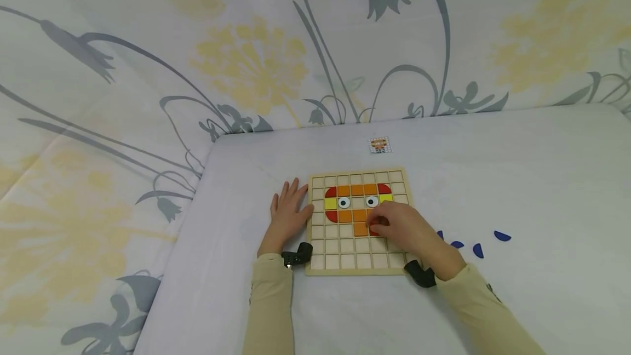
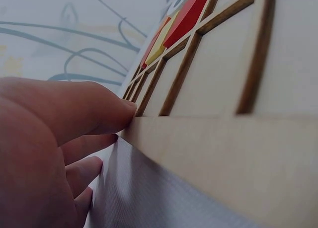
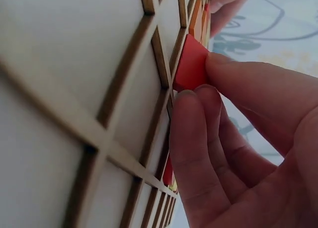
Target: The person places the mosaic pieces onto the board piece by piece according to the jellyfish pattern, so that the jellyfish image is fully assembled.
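A wooden grid board (image 1: 332, 262) lies on the white cloth with red, orange and yellow tiles and two round eye tiles (image 1: 372, 201) in its cells. My right hand (image 1: 401, 223) reaches over the board's right half. Between thumb and fingertips it pinches a red tile (image 3: 191, 64) at a cell beside the lowest orange tile (image 1: 361, 229). My left hand (image 1: 287, 217) rests along the board's left side with fingers extended. In the left wrist view its thumb touches the board's rim (image 2: 208, 163). The right hand covers part of the tiles on the right in the head view.
A small picture card (image 1: 379, 145) lies behind the board. Several blue half-round pieces (image 1: 478, 250) are scattered to the right, near the right forearm. A black camera is strapped at each wrist. Flower-patterned fabric (image 1: 256, 64) rises behind and to the left.
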`<state>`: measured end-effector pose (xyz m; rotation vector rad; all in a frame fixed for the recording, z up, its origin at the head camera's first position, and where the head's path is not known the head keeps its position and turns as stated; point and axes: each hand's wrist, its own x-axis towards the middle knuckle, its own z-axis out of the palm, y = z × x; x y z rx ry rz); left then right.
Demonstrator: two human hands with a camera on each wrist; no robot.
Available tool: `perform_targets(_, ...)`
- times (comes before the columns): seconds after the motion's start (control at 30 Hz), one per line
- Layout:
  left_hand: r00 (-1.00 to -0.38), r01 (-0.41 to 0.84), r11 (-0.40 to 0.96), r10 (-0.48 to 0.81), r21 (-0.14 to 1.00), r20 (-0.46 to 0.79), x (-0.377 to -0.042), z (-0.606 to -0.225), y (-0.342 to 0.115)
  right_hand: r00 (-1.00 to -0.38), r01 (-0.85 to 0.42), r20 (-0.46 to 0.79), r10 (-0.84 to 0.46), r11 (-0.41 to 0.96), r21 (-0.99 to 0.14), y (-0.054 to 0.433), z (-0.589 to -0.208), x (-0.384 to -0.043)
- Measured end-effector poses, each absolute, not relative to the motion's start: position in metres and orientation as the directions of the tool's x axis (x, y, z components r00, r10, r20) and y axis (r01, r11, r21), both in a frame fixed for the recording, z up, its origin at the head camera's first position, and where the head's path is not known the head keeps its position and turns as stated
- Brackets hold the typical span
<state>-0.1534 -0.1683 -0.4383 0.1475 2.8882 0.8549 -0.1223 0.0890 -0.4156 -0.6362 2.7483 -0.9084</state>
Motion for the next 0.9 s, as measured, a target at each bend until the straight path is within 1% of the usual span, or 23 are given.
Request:
perform_targets(0.17, -0.986, 0.057, 0.84, 0.131, 0.54, -0.099, -0.153, -0.437, -0.168, -0.9, -0.344, -0.028, -0.434, 0.75, -0.565, 0.086, -0.415, -0.12)
perform_targets(0.4, -0.987, 0.057, 0.832, 0.13, 0.552, -0.094, -0.153, -0.436, -0.169, -0.906, -0.338, -0.022, -0.422, 0.755, -0.562, 0.085, -0.415, -0.121)
perform_targets(0.63, -0.988, 0.053, 0.833, 0.125, 0.551, -0.093, -0.152, -0.436, -0.17, -0.91, -0.327, -0.001, -0.415, 0.716, -0.617, 0.102, -0.408, -0.125)
perform_targets(0.9, -0.987, 0.054, 0.83, 0.129, 0.556, -0.097, -0.153, -0.437, -0.168, -0.918, -0.276, -0.032, -0.394, 0.696, -0.663, 0.127, -0.401, -0.128)
